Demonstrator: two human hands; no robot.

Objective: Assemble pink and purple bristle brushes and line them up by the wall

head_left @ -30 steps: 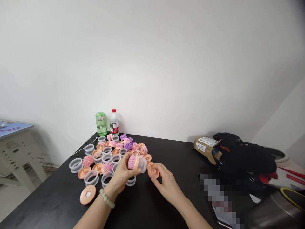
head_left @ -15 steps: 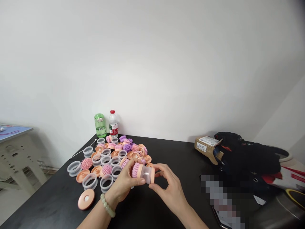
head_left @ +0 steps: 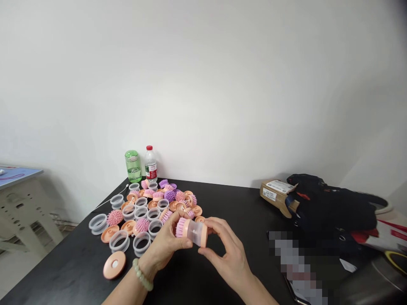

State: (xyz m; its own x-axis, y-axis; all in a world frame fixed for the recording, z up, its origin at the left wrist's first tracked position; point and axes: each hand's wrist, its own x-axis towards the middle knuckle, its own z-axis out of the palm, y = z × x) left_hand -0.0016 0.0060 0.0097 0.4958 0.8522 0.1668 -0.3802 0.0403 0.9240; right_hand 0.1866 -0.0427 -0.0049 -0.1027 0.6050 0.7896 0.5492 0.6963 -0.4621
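1 brush (head_left: 195, 232) held over bench (head_left: 222, 203), just right of the pile (head_left: 141, 225) by its left edge. Left hand (head_left: 167, 237) grip wrapped round bristle end, right hand (head_left: 230, 254) grip pinching peach cap (head_left: 204, 236). About 12 clear rings (head_left: 98, 229), exact count hidden by overlaps. 2 bottles (head_left: 151, 167), far left corner; 1 box (head_left: 272, 199), far edge. Phone-like slab (head_left: 295, 293) pixelated, cut off

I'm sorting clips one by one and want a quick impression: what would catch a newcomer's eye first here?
First, the pink brush between the left hand and right hand, low in the middle. Then the clear rings, orange caps and bristle heads spread over the left of the black table. Behind them stand a green bottle and a red-capped bottle.
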